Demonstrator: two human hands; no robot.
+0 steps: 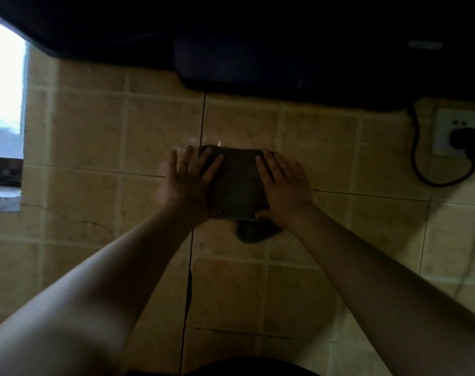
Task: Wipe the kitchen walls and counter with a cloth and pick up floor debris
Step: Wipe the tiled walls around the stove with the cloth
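- Wall (90,137): beige square tiles with pale grout fill most of the view. A dark vertical seam runs down the middle, passing behind the cloth. Dim light, slight glare on the tile just above the cloth.
- Hood (258,63): dark unit across the top of the frame, its lower edge overhanging the tiles well above the hands.
- Window (3,85): bright pane at far left, with a dark sill below it.
- Arms: both bare, reaching up from the bottom corners and converging on the cloth.
- Cloth (237,185): dark, folded into a rough pad, flat against the wall mid-frame, between the two hands. A loose corner hangs out below the pad, under the right thumb.
- Left hand (189,185): open, fingers spread and pointing up. Palm presses the cloth's left edge to the wall, two fingers on the fabric, the outer ones on bare tile. No grasp, flat pressure only.
- Right hand (284,187): open, fingers together and pointing up, lying over the cloth's right edge. Thumb runs along the bottom edge. Pressing, not gripping.
- Socket (458,132): white plate at right, black plug in it.
- Cord (418,158): black, loops down from the hood past the socket and back up to the plug, well clear of the hands.
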